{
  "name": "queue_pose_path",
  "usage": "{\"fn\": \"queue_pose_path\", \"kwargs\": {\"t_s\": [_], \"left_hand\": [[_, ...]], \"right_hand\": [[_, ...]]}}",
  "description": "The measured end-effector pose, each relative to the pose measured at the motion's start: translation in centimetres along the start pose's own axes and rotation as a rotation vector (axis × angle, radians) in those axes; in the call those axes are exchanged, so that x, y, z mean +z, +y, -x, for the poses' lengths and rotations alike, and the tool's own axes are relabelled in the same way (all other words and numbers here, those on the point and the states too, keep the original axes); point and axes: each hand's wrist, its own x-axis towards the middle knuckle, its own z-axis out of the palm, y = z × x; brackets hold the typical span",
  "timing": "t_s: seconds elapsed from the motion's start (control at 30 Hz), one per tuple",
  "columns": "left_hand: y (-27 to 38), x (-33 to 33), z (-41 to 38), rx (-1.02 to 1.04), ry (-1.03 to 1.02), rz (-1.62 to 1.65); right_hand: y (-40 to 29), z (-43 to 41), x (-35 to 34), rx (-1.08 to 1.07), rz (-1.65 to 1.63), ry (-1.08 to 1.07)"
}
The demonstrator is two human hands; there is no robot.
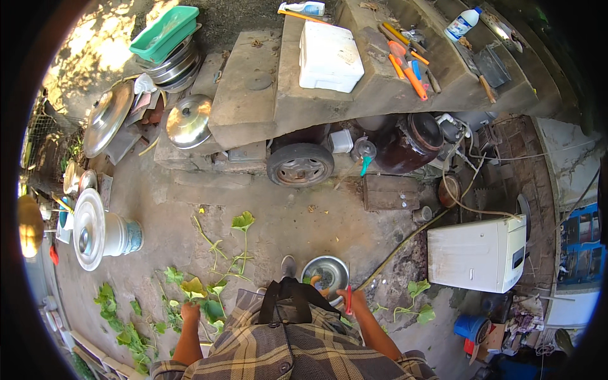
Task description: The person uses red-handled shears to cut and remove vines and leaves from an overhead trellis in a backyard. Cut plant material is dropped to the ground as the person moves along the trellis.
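Note:
My left hand (191, 311) is curled around part of a leafy green vine (194, 288), with one yellowing leaf just beyond the knuckles. The stem inside the fist is hidden. In my right hand (357, 302) is a red-handled tool (349, 299), held upright; its kind cannot be made out. Just beyond that hand, a metal basin (338, 267) rests on the ground by my shoe (288, 267), with orange and green pieces in it. Cut-looking vine stems with broad lobed leaves (243, 221) lie on the concrete ahead.
More vines (124, 327) trail on the left, near a white bucket (114, 232) with a round metal lid. A hose (396, 261) crosses the ground towards a white appliance (470, 256) at right. Concrete steps (247, 85), a wheel (300, 165) and a dark jar (403, 147) stand ahead.

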Motion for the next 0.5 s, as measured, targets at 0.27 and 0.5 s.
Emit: {"fn": "queue_pose_path", "kwargs": {"t_s": [0.27,0.5], "left_hand": [[6.6,3.7,-6.0,0.209,0.261,0.037],[20.0,2.6,-9.2,0.375,-0.014,-0.182]], "right_hand": [[-21.2,-2.8,-2.5,-0.265,0.158,-0.006],[-35.7,0.3,-0.1,-0.599,0.099,0.008]]}}
